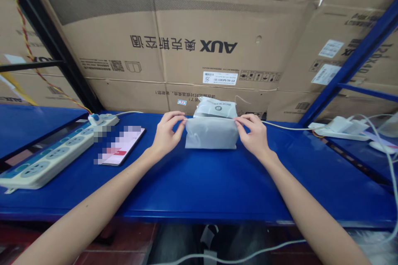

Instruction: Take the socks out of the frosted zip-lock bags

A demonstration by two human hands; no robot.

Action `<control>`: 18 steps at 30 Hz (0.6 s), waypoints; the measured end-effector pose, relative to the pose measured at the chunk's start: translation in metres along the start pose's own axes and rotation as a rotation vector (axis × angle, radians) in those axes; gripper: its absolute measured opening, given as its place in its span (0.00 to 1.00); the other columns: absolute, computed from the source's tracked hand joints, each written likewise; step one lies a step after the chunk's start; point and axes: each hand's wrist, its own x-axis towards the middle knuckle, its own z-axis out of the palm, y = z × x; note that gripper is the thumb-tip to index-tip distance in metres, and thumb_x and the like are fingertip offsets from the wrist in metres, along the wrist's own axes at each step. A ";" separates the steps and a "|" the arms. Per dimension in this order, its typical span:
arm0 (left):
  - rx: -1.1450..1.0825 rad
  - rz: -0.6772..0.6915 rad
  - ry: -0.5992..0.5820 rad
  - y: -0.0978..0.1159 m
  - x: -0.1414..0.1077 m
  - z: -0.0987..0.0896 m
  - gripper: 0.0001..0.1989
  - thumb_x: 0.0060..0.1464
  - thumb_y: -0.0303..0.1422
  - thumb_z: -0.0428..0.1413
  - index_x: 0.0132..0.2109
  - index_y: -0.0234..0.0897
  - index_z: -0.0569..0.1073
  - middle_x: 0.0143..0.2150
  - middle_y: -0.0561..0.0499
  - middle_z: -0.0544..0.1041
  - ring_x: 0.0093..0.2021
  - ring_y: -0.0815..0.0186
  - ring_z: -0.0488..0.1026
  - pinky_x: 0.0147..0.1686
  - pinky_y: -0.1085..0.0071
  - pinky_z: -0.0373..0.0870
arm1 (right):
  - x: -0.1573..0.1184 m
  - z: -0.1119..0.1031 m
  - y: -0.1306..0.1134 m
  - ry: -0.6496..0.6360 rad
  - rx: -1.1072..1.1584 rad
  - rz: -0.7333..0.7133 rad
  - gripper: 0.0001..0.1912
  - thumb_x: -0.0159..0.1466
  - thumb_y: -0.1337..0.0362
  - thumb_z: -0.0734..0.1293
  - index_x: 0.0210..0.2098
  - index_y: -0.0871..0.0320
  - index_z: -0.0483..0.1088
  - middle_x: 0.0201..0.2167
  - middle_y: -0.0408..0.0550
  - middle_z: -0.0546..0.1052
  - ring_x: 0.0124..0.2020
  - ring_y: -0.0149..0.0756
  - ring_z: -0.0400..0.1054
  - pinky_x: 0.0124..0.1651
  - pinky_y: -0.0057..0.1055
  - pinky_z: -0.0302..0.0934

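A frosted, translucent plastic pouch [211, 134] stands on the blue shelf top in front of me, its upper edge level between both hands. My left hand [168, 131] pinches the pouch's upper left corner between thumb and forefinger. At the upper right corner, my right hand [253, 131] pinches the same edge. Directly behind it sits a second, similar pouch [217, 107] with a round logo and printed lettering. What either pouch contains cannot be made out.
On the left lie a long white power strip [62, 149] and a phone [126, 147] with a lit screen. Another power strip with plugged-in chargers [345, 126] is at the right, with white cables. A large cardboard box [186, 20] walls off the back; blue metal posts [351, 62] flank it.
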 end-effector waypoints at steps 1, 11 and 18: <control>-0.017 0.009 0.024 0.003 0.002 -0.004 0.11 0.62 0.36 0.50 0.40 0.38 0.75 0.46 0.45 0.77 0.47 0.60 0.74 0.51 0.59 0.71 | 0.001 -0.004 -0.001 0.009 0.015 -0.032 0.15 0.66 0.59 0.59 0.38 0.53 0.78 0.39 0.53 0.77 0.44 0.45 0.70 0.51 0.42 0.65; 0.009 0.064 -0.703 -0.013 -0.001 -0.010 0.22 0.64 0.46 0.44 0.50 0.37 0.75 0.51 0.43 0.77 0.54 0.54 0.72 0.54 0.56 0.67 | 0.003 -0.012 0.007 -0.616 0.104 0.049 0.16 0.65 0.55 0.60 0.34 0.54 0.77 0.35 0.46 0.81 0.37 0.41 0.74 0.43 0.35 0.65; 0.273 0.005 -0.910 -0.009 -0.007 -0.013 0.34 0.62 0.53 0.44 0.66 0.35 0.59 0.52 0.38 0.77 0.50 0.48 0.75 0.46 0.58 0.70 | -0.001 -0.009 0.007 -0.760 -0.182 0.132 0.19 0.64 0.52 0.63 0.49 0.54 0.72 0.33 0.47 0.82 0.37 0.45 0.76 0.40 0.37 0.65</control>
